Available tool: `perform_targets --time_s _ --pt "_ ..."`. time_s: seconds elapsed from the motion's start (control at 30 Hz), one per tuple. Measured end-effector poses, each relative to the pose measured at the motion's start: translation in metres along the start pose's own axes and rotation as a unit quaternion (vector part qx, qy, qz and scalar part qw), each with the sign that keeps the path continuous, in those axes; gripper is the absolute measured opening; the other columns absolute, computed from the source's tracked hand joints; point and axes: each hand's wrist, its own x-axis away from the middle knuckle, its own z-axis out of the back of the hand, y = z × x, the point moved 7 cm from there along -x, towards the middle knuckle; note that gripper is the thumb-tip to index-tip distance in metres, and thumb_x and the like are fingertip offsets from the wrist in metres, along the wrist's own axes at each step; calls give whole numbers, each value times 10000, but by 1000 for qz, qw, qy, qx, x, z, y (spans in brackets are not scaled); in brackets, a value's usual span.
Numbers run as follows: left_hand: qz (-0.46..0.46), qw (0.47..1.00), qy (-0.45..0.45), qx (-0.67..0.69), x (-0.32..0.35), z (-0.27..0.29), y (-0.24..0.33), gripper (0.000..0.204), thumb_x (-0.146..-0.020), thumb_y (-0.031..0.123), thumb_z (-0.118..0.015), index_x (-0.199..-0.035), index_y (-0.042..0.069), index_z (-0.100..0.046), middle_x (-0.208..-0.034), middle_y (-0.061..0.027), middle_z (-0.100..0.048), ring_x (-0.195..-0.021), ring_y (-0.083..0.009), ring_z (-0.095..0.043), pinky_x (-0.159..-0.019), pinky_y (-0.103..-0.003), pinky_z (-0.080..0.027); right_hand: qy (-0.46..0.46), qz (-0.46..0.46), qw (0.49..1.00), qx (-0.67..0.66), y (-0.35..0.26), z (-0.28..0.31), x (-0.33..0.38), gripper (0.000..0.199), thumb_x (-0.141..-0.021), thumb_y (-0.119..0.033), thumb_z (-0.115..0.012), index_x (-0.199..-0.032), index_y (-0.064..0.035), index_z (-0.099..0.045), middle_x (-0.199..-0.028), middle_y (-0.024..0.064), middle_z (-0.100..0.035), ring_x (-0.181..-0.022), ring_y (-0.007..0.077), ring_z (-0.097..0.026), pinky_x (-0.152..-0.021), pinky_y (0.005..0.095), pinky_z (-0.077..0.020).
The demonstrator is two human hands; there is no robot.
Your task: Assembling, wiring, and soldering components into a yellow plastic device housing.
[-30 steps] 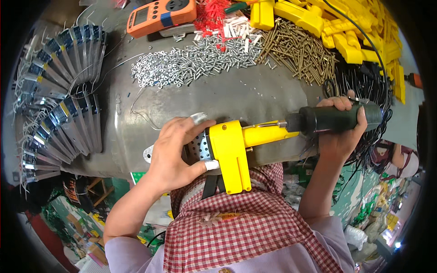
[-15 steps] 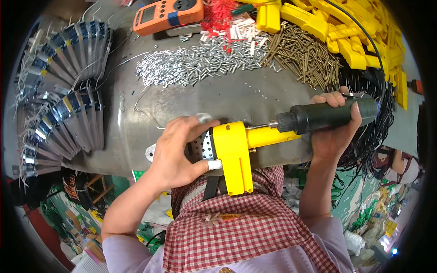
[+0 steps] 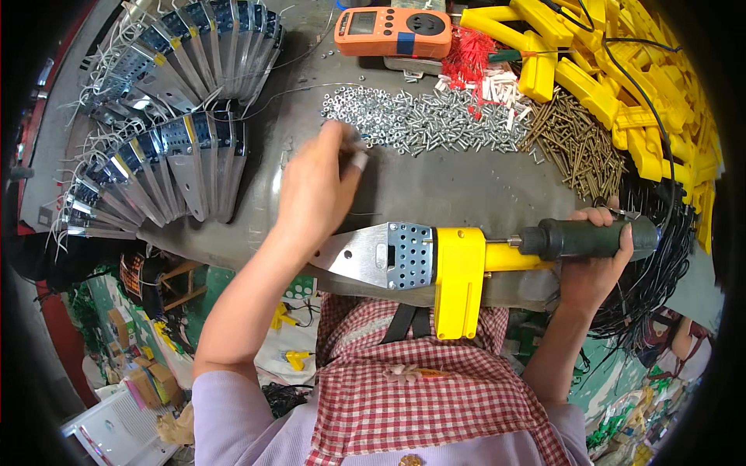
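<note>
My right hand [image 3: 594, 260] is wrapped around a dark green electric screwdriver [image 3: 579, 238]. Its bit points left, at the side of a yellow plastic handle [image 3: 458, 283] lying at the table's front edge. A silver metal plate [image 3: 353, 252] with a perforated end [image 3: 412, 256] sits against the handle's left side, and a screw tip shows beside that end. My left hand [image 3: 315, 182] is away from the plate, at the near left edge of a pile of small nuts [image 3: 361, 109]. Its thumb and fingertips are slightly apart; nothing shows between them.
Silver screws [image 3: 451, 124] and long brass-coloured screws [image 3: 579, 144] lie in heaps further right. Yellow plastic parts [image 3: 590, 85] fill the back right, above black cables [image 3: 653, 264]. An orange meter [image 3: 392, 33] stands at the back. Rows of metal plates with wires [image 3: 171, 167] lie left.
My left hand has let go of the metal plate and moved up to the nuts. The right hand keeps the screwdriver against the yellow handle. The whole view has shifted.
</note>
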Motion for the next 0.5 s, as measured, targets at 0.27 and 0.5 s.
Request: perform_targets --time_s 0.27,0.5 --pt "-237 953 -55 -182 -7 -13 25 286 -666 -55 -611 -928 44 -551 -876 -130 -584 -877 -320 -570 -745 -407 -471 2 0 1000 -2 4 0 3 414 -915 -271 -522 -1242 -37 -424 -939 41 -459 -915 167 -474 -927 370 -401" --pt "-264 947 -77 -165 3 0 21 239 -681 -40 -598 -898 36 -536 -842 -118 -571 -840 -313 -566 -729 -399 -476 13 -3 1000 -19 3 4 2 433 -909 -264 -543 -1251 -30 -419 -951 54 -471 -920 177 -479 -947 375 -397"
